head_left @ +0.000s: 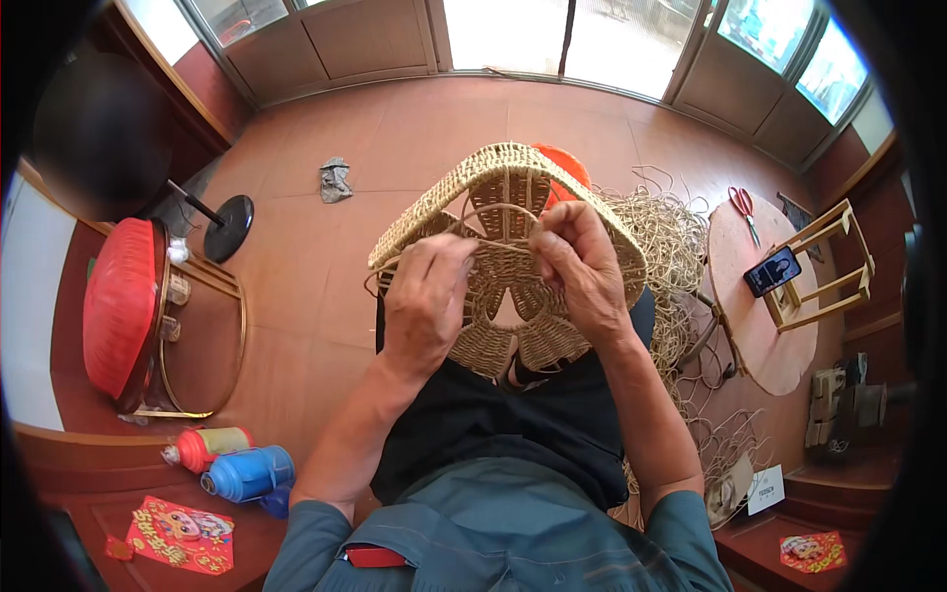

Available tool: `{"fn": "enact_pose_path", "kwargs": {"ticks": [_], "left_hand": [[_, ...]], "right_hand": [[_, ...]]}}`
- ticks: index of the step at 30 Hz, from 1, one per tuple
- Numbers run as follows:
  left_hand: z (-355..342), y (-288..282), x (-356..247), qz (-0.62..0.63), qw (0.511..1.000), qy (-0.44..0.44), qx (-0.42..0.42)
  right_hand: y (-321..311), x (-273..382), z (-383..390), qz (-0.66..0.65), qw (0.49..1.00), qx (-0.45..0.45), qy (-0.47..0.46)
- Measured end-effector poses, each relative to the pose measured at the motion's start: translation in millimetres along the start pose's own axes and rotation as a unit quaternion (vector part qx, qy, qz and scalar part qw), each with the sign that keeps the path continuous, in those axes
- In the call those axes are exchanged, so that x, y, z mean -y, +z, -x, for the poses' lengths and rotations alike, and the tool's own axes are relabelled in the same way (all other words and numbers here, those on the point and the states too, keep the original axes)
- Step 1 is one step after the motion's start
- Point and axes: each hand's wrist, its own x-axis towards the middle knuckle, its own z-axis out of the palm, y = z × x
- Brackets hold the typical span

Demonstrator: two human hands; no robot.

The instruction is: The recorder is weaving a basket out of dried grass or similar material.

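We hold the woven basket (508,266) over our lap. Our left hand (426,296) and right hand (582,271) each keep a tight grip on its straw strands.

A: Where does light enter?
B: From the glass doors (582,39), overexposed white; the floor (316,286) is evenly bright.
A: And the edges?
B: Fisheye-bent, vignetted black; centre stays sharp.
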Motion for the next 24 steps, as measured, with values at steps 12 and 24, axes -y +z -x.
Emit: {"fn": "enact_pose_path", "kwargs": {"ticks": [12, 24], "left_hand": [[-9, 11, -1, -0.109, 0.993, 0.037, 0.016], [-21, 36, -2, -0.013, 0.998, 0.062, 0.004]], "right_hand": [[-30, 2, 5, 0.011, 0.999, -0.02, -0.024], [-19, 51, -9, 0.05, 0.982, -0.034, -0.177]]}}
